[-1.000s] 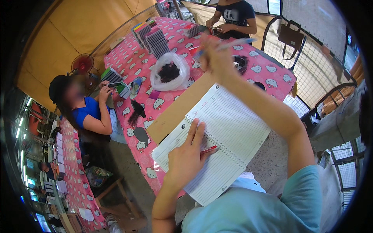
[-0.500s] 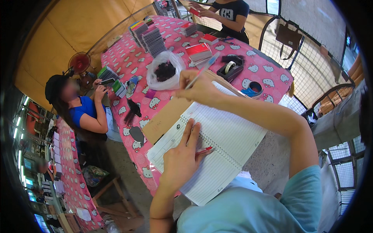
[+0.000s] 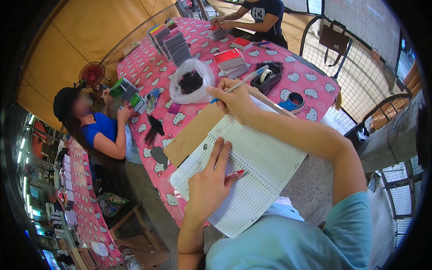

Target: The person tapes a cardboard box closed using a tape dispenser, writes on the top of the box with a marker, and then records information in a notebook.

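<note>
A spiral notebook (image 3: 274,155) with lined pages lies spread at the table's near edge, partly on a brown cardboard sheet (image 3: 193,131). My left hand (image 3: 206,186) rests on its left page, two fingers stretched out, and a red pen (image 3: 235,174) is tucked in that hand, sticking out across the spiral binding. Over the top of the right page, my right hand (image 3: 237,104) grips a pale pen with a blue tip (image 3: 247,79). The blue tip points down and left, above the cardboard; contact with a surface cannot be made out.
Beyond the notebook stand a plastic bag of black fibres (image 3: 191,83), a tape dispenser (image 3: 266,80), a blue tape roll (image 3: 293,102) and red booklets (image 3: 230,60). Stacked booklets (image 3: 177,48) rise farther back. One person (image 3: 101,130) sits left, another (image 3: 265,18) at the far side.
The pen in my right hand has turned so its blue tip now points down-left. At left, the person's hands have parted; the far person has lowered a red booklet to a stack.
</note>
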{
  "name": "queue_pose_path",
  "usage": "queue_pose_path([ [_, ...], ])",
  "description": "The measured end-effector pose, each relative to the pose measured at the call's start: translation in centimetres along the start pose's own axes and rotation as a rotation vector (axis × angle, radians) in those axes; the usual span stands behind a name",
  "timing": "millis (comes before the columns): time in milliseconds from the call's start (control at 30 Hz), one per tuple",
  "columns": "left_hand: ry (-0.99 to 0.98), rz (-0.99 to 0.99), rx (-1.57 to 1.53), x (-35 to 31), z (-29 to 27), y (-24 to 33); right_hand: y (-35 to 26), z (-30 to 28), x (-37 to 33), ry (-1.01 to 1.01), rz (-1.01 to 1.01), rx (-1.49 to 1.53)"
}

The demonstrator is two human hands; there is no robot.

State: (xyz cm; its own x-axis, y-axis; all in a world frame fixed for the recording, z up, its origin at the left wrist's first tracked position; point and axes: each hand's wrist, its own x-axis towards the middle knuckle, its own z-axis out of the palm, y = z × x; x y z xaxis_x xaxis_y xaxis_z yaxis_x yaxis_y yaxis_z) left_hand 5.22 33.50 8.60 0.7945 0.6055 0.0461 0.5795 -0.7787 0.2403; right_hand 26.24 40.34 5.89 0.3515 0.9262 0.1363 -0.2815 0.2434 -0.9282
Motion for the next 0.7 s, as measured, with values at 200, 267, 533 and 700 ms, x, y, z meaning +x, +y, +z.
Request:
queue_pose_path([
  [200,-0.001,0.005,0.004,0.0,0.1,0.0,0.8,-0.2,-0.2,-0.024,-0.105,-0.166],
  [267,0.003,0.0,0.0,-0.1,0.0,0.0,1.2,0.3,-0.9,-0.043,-0.227,-0.39],
  [533,-0.003,0.002,-0.002,0.0,-0.2,0.1,1.9,0.6,-1.2,-0.161,-0.474,-0.722],
  [700,0.005,-0.008,-0.014,-0.1,-0.1,0.1,1.5,1.0,-1.5,-0.104,-0.396,-0.613],
])
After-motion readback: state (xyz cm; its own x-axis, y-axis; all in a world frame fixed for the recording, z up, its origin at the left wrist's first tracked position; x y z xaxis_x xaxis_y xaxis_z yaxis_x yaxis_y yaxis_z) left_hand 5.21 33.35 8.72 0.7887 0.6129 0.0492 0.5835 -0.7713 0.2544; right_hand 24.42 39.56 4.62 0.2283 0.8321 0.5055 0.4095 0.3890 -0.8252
